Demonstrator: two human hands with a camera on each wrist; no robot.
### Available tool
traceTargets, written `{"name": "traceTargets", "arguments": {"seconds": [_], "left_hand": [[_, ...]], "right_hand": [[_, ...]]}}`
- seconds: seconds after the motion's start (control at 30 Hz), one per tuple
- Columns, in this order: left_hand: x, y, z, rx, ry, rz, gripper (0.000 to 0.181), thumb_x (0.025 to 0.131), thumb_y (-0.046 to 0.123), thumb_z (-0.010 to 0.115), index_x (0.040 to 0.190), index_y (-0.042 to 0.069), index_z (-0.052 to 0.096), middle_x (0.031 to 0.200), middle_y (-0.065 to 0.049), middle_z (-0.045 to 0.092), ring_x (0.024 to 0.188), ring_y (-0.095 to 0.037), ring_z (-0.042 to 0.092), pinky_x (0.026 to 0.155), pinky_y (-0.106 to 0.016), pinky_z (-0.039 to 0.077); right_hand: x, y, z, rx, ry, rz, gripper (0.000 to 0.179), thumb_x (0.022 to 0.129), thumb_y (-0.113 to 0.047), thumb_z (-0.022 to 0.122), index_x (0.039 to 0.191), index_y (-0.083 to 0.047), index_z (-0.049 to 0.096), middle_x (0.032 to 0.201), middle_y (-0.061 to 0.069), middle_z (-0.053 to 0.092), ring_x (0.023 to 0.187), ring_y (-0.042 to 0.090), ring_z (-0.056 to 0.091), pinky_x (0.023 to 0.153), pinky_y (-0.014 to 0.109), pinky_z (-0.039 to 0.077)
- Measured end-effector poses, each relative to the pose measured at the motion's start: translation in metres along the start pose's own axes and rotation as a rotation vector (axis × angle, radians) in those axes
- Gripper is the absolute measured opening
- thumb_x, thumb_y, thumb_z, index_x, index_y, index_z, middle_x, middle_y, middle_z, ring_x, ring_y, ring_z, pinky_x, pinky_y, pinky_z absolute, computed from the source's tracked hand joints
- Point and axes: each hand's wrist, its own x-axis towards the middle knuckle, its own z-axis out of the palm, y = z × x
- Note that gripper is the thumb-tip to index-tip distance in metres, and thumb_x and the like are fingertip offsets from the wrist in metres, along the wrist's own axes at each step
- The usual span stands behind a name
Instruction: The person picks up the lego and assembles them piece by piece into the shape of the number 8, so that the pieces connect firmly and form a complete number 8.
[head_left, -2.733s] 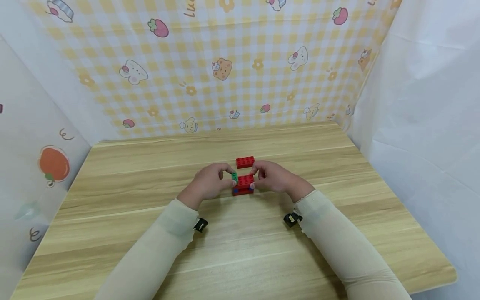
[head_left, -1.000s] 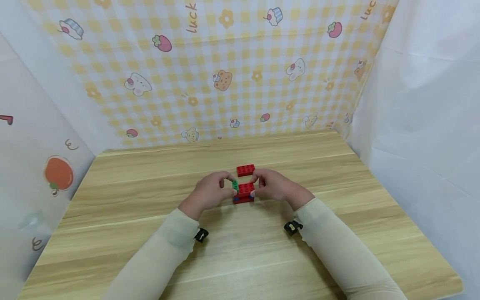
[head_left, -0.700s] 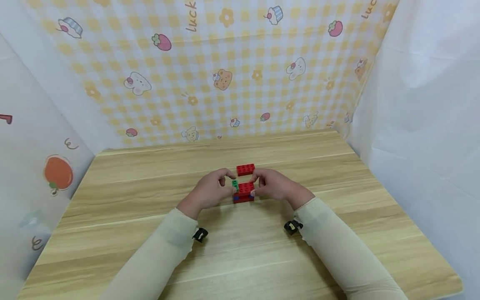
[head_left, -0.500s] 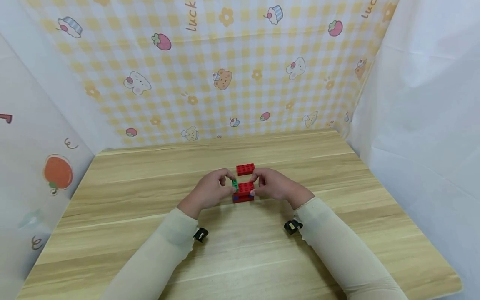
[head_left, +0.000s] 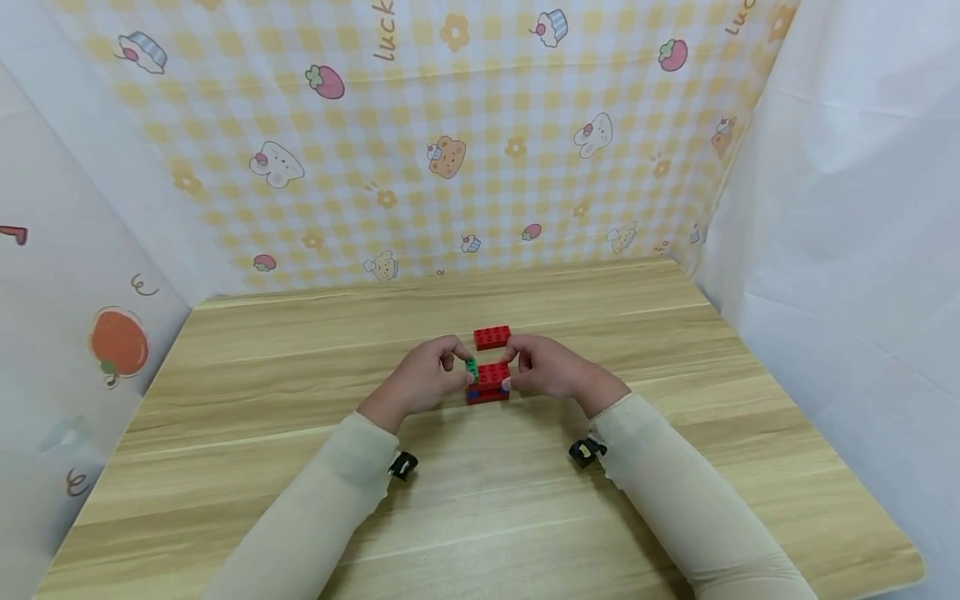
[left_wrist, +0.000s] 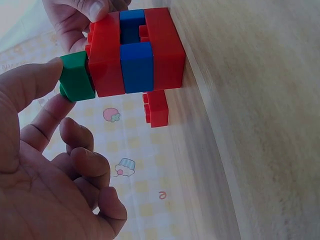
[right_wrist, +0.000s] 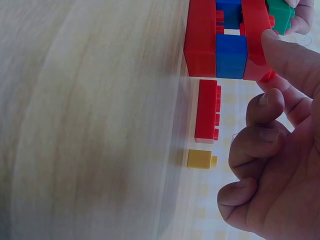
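Note:
Pinched between thumb and forefinger of my left hand is a small green toy brick. It sits at the left end of the studded top of an upper red brick. My right hand pinches that red brick's right end, with thumb at the near side and forefinger at the far side. Two blue bricks, a left one and a right one, separate it from a lower red brick on the table, leaving a gap in the middle. The other fingers of both hands are curled loosely.
Behind the stack lies a loose red brick, studs up. A small yellow brick stands beyond it in the right wrist view, hidden in the head view. The wooden table meets a checked cloth at the back.
The head view has tilted, so everything sits lower than at first. My left forefinger lifted slightly off the green brick and came back to it. The stack and right hand stay put.

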Motion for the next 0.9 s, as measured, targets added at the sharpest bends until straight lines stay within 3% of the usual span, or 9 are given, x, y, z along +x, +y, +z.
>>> {"name": "traceTargets", "arguments": {"seconds": [0.47,0.73,0.9], "left_hand": [[0.0,-0.001,0.0,-0.049,-0.024,-0.01,0.018,0.099,0.02,0.072,0.115,0.014,0.067,0.09,-0.006,0.045,0.06,-0.017,0.035,0.057,-0.031,0.033],[0.001,-0.003,-0.001,-0.052,-0.025,-0.019,0.018,0.099,0.02,0.072,0.115,0.015,0.067,0.09,-0.007,0.046,0.059,-0.017,0.035,0.056,-0.03,0.034],[0.001,-0.004,0.001,-0.06,-0.028,-0.014,0.018,0.099,0.02,0.072,0.115,0.014,0.067,0.089,-0.006,0.045,0.057,-0.016,0.034,0.055,-0.03,0.034]], "right_hand": [[0.001,0.002,-0.001,-0.019,0.009,-0.006,0.023,0.095,-0.017,0.08,0.112,-0.014,0.065,0.071,0.001,0.053,0.062,0.016,0.048,0.06,0.03,0.041],[0.001,0.0,-0.006,-0.072,0.019,-0.006,0.031,0.092,-0.022,0.084,0.119,-0.018,0.069,0.074,0.001,0.054,0.065,0.017,0.049,0.063,0.032,0.042],[0.0,0.002,-0.015,-0.059,0.048,-0.002,0.04,0.094,-0.024,0.082,0.13,-0.013,0.069,0.073,0.001,0.052,0.064,0.017,0.047,0.065,0.033,0.044]]}}
